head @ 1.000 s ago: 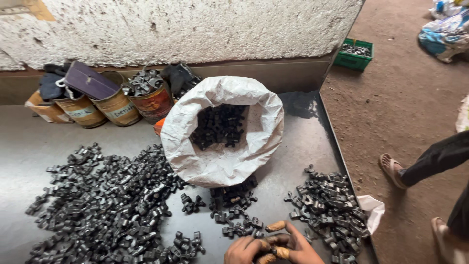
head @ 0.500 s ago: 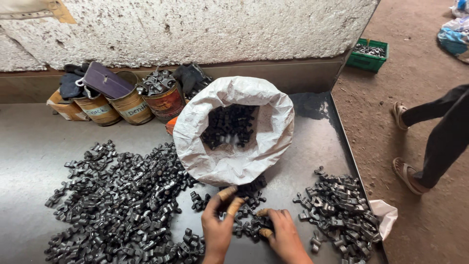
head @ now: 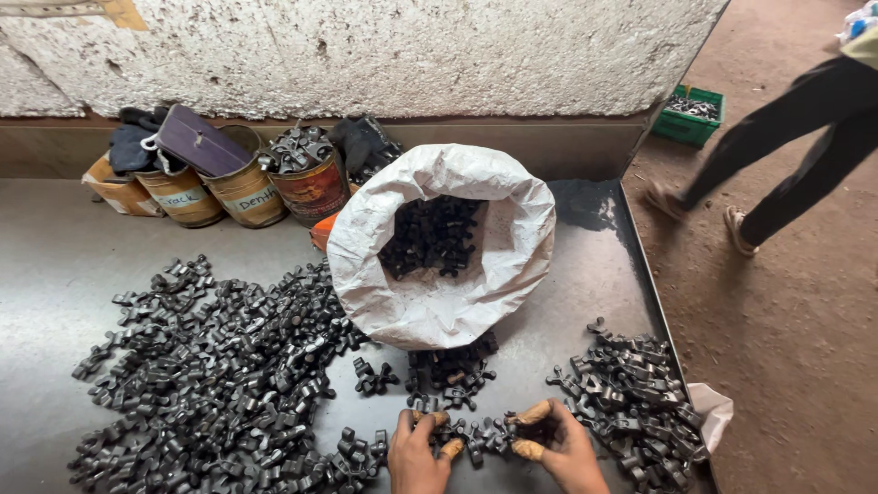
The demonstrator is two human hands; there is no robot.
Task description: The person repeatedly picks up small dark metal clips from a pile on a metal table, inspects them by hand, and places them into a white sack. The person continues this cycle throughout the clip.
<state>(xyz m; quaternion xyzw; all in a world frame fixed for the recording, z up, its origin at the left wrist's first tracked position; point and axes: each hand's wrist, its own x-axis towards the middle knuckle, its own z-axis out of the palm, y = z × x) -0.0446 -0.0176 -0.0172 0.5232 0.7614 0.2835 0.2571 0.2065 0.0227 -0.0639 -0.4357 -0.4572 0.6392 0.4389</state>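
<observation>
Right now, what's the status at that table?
Left hand and right hand both picking at small dark metal parts. White sack just beyond. Piles either side.

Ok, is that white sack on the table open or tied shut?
Open. The sack has its mouth rolled back wide, and dark metal parts show inside, filling only the bottom.

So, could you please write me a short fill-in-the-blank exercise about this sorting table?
1. The white sack holds dark metal ____.
2. The largest pile lies to the sack's ____.
3. Both hands, left hand and right hand, touch parts at the table's ____ edge.
4. The tins stand against the ____.

Missing words: parts; left; near; wall
</observation>
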